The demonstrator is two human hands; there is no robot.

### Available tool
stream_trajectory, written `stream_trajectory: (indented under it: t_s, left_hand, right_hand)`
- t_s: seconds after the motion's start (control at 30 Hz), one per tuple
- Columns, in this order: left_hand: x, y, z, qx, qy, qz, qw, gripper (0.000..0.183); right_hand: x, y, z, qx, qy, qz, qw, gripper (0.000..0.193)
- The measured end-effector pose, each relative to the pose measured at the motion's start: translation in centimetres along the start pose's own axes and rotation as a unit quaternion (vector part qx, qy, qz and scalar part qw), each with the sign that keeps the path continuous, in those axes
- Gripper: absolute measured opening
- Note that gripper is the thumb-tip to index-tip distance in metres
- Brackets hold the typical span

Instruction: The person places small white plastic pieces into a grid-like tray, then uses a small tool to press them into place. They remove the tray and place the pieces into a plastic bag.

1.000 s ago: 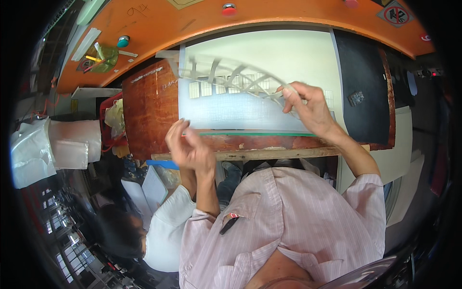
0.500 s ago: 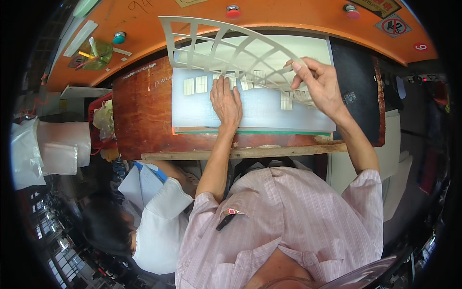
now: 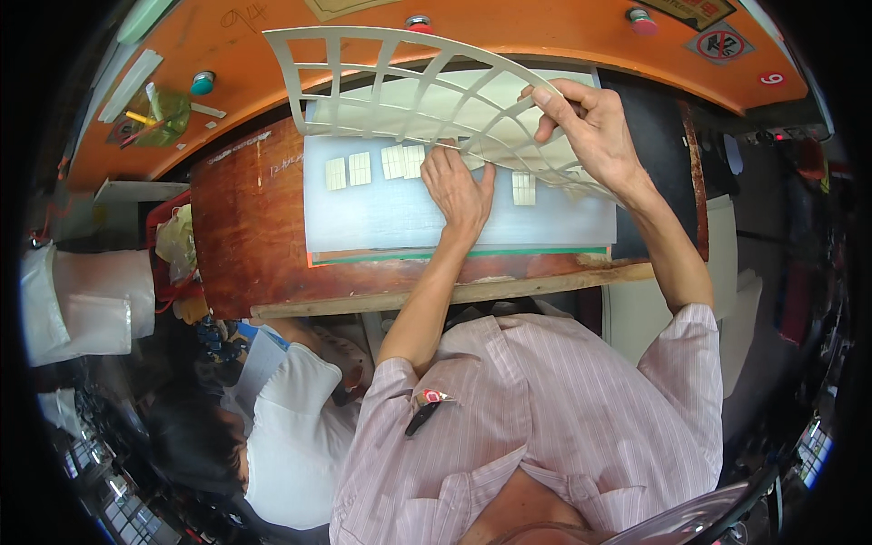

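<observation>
My right hand [image 3: 595,127] is clamped on the right edge of the cut-out lattice sheet [image 3: 400,86] — thumb and fingers pinch it and hold that side lifted. The lattice sheet arcs up and away to my left from this grip, its far corner standing well above the pale board [image 3: 400,218] beneath it.

My left hand [image 3: 459,186] lies flat under the raised lattice, palm down, fingers together and pressed on the pale board. It grips nothing. Its fingertips touch the board just beside a row of small white rectangular pieces [image 3: 377,166], which lie to the left of this hand (one further piece [image 3: 522,186] lies to its right, below my right wrist).

The pale board rests on a thin green sheet [image 3: 454,256], whose edge shows along the near side. Both sit on a worn red-brown wooden bench [image 3: 245,236]. An orange machine panel [image 3: 272,27] with round buttons runs along the far side of the bench.

A person in a white top [image 3: 291,436] is below the bench, to my lower left.
</observation>
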State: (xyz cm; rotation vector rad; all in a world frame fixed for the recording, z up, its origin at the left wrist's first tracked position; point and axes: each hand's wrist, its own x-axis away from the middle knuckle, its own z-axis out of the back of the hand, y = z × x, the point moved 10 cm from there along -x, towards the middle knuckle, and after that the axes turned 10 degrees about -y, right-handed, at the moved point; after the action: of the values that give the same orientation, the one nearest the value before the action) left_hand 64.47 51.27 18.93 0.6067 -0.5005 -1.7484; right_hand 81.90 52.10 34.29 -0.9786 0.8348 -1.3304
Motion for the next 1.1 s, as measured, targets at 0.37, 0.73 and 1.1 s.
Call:
stream_trajectory:
  t_s: [0.37,0.73,1.1]
  left_hand:
    - [0.9,-1.5,0.3,0.027,0.065,-0.049,0.996,0.035]
    - [1.2,-2.0,3.0,0.031,0.066,-0.123,0.990,0.025]
    - [3.6,2.2,3.9,-0.006,-0.105,-0.185,0.977,0.054]
  right_hand:
    - [-1.1,-1.1,1.7,0.039,0.009,0.030,0.999,0.038]
    - [-1.7,-1.1,3.3,0.068,0.033,0.051,0.996,0.040]
    - [-1.9,-0.2,3.4,0.054,0.031,-0.002,0.998,0.041]
